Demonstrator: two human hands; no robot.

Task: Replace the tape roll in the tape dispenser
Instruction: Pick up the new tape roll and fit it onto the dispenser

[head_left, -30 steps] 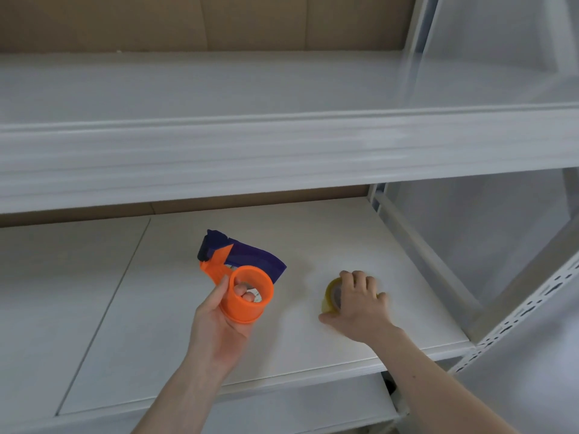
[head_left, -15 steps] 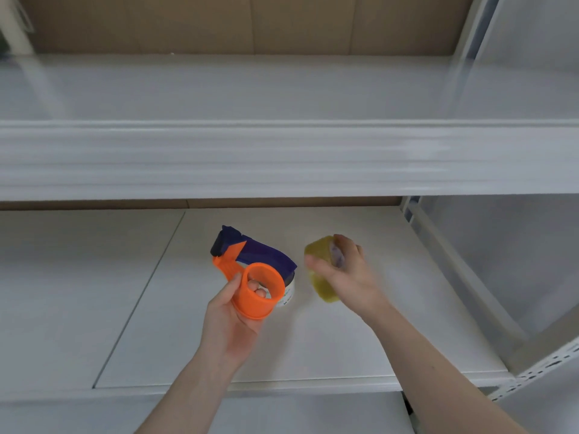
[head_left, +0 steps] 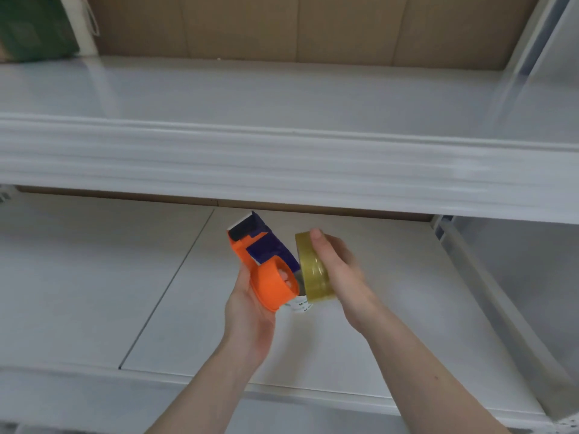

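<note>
While our left hand grips the orange-and-purple plastic tape dispenser, our right hand holds the yellowish tape roll beside its hub, not yet seated.

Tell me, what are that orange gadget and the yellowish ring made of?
The tape dispenser looks like moulded plastic: solid orange and dark blue, smooth, faintly glossy. The tape roll seems to be glossy film tape, judging by its translucent amber sheen; its core is hidden.

Both bare forearms reach up from the lower edge and converge at centre. The left hand is cupped palm-up with fingers curled in a grip; the right hand, slightly blurred, is clasped with thumb uppermost, just beside it.
</note>
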